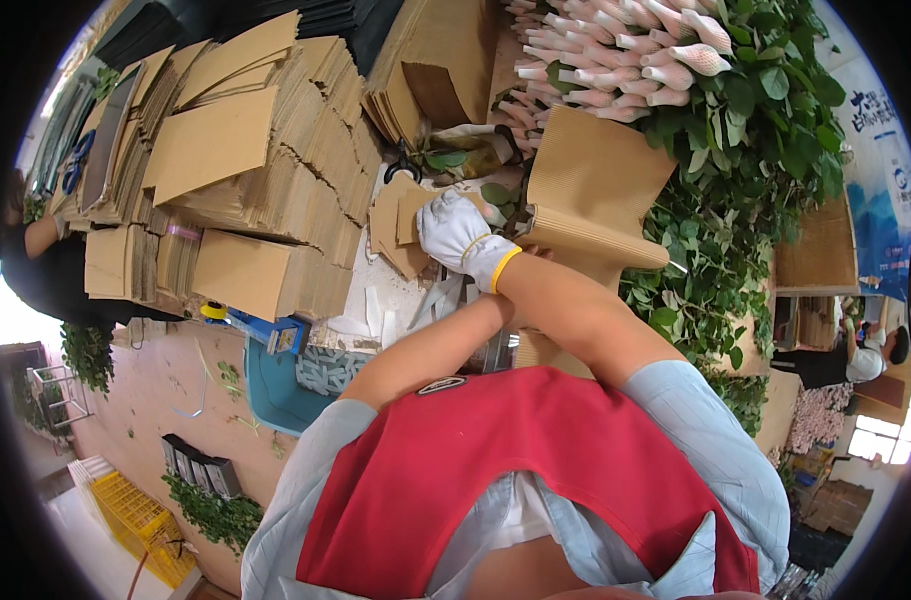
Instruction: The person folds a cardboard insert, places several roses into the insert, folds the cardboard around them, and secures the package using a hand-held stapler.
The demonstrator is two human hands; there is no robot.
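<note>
My forearms cross before me. My right hand (455,231), in a white glove with a yellow cuff, reaches over to the left with its fingers curled. It is above small flat cardboard pieces (395,229); whether it grips anything is hidden. My left hand (538,252) lies under the right forearm, mostly hidden, only bare fingertips showing. Those fingertips are beside a corrugated cardboard sheet (598,172), folded over in a roll along its lower part. Green leaves (498,196) and a pale pink thing, partly hidden, are just right of the glove.
Stacked cardboard (275,172) fills the left. Flower heads in white foam nets (613,56) with leafy stems (695,277) lie right. Black-handled scissors (403,163), white strips (376,311), a blue tape dispenser (268,330) and a blue bin (268,390) are nearby. People work at both sides.
</note>
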